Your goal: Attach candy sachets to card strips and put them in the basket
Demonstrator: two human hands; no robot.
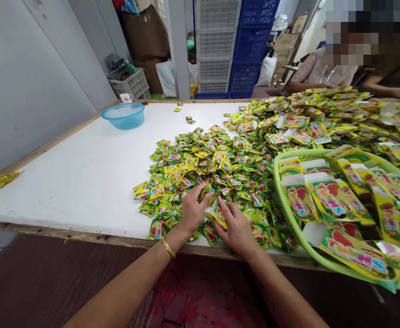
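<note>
Holding the small carton (219,217) in our right hand (234,226), we keep its long axis slanted from upper left to lower right, one end towards our left hand (192,210). It sits low over the near edge of the packet pile (200,171), at the front of the bench (80,182). Our right fingers close around it; our left thumb and forefinger stand apart with a green packet (207,193) between them, though we cannot tell whether they grip it.

To our right, the lime-green basket (285,214) overhangs the front edge, heaped with printed cartons (331,196), several with white flaps raised. Far to the left, near the back edge, stands the blue basket (126,119).

Our carton is yellow with bits of red and coloured lettering, partly hidden by our fingers. Farther out, a heap of cartons (350,102) covers the bench's right side, with a seated person (323,68) behind it and crates (218,45) stacked beyond the back edge.
</note>
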